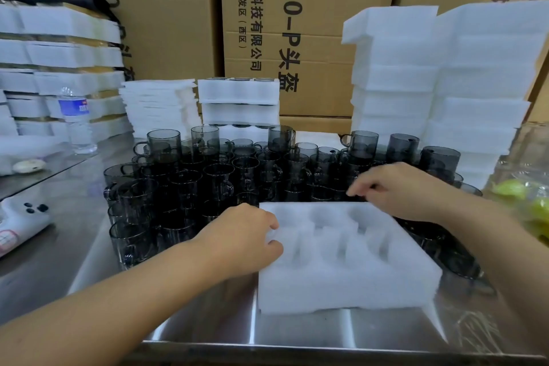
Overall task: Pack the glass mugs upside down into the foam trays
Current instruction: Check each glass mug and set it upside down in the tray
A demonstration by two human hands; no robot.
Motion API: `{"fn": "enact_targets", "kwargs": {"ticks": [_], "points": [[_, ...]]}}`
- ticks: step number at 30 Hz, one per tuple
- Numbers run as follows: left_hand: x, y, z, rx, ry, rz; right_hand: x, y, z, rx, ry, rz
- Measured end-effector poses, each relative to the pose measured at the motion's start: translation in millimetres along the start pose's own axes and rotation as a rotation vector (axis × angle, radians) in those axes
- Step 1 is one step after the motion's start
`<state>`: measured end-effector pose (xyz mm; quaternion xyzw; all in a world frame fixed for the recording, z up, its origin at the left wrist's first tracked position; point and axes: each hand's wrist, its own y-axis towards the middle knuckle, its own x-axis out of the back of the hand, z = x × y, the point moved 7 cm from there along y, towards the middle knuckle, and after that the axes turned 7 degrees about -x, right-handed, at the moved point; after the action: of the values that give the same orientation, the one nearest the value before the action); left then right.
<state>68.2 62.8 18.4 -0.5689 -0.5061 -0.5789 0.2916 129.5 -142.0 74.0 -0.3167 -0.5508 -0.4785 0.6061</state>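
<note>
**Foam tray hemmed in by mugs**

My left hand (pixel 249 235) pinches the foam tray (pixel 341 282) at its left rim; my right hand (pixel 398 187) curls over its far edge. The tray sits on the steel table (pixel 297 327), with glass mugs (pixel 208 181) crowding behind and beside it. Foam stacks (pixel 445 83) rise beyond.

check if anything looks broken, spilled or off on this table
Nothing looks broken or spilled. Only oddity: a few glass mugs at the back stand stacked on others. The foam tray is empty, left hand gripping its rim, right hand at its far edge.
</note>
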Motion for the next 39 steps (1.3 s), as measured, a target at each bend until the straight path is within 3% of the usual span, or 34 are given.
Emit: {"fn": "enact_targets", "kwargs": {"ticks": [2, 6, 14, 22, 28, 35, 39], "points": [[-1.0, -1.5, 0.3, 0.017, -0.003, -0.012, -12.6, 19.2, 15.2, 0.01, -0.005, -0.049], [0.8, -8.1, -2.7, 0.015, -0.008, -0.031, -49.3, 54.7, 22.9, -0.078, -0.049, 0.021], [1.1, -10.3, -5.7, 0.018, -0.034, -0.061, -67.5, 66.9, 11.8, -0.161, 0.172, 0.144], [-3.9, -14.2, -0.4, 0.025, -0.117, -0.103, -70.5, 60.1, 11.0, -0.102, 0.22, -0.01], [-5.8, -10.7, -0.9, 0.05, -0.161, -0.054, -55.1, 52.1, 17.3, 0.01, 0.328, -0.189], [-7.2, -12.4, -0.3, 0.075, -0.177, -0.026, -51.3, 46.3, 24.6, 0.129, 0.32, -0.276], [-9.3, -12.7, 1.9, 0.096, -0.166, -0.014, -45.6, 40.2, 28.7, 0.184, 0.316, -0.408]]}}
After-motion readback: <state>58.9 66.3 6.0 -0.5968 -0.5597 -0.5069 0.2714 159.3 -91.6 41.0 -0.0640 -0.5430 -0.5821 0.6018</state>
